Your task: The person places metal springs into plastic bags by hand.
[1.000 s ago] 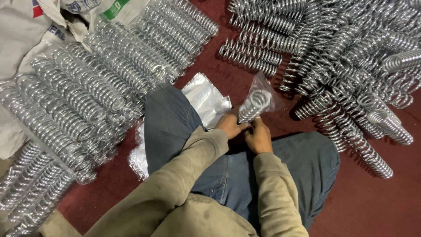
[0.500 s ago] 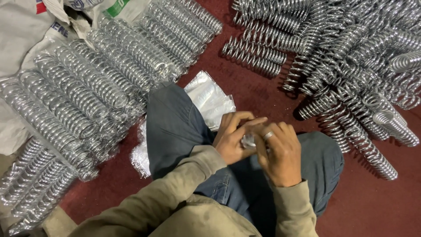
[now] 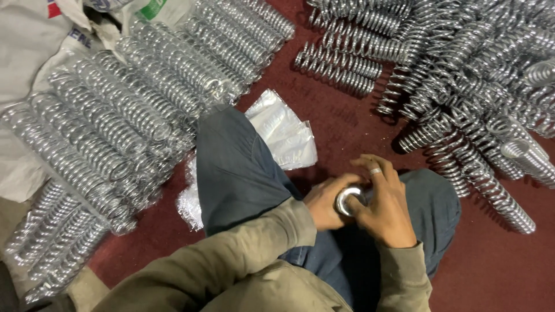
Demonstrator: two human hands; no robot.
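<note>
Seated on the dark red floor point(image 3: 347, 133) with knees in blue jeans, the person works over their lap. Both hands are clenched around 1 shiny metal spring point(image 3: 348, 199), seen end-on as a bright ring between the palms. The left hand point(image 3: 325, 202) cups the spring from its left side; the right hand point(image 3: 386, 203), with a ring on 1 finger, wraps over the spring from the right, fingers curled across its top.

Just beyond the spring and to its left, a small stack of clear plastic bags point(image 3: 283, 130) lies on the floor against the raised knee. Farther left of the spring, rows of bagged springs point(image 3: 127, 115) lie side by side, some resting on a white sack point(image 3: 29, 63). Beyond the spring to the right, a loose heap of bare springs point(image 3: 462, 75) spreads across the floor.
</note>
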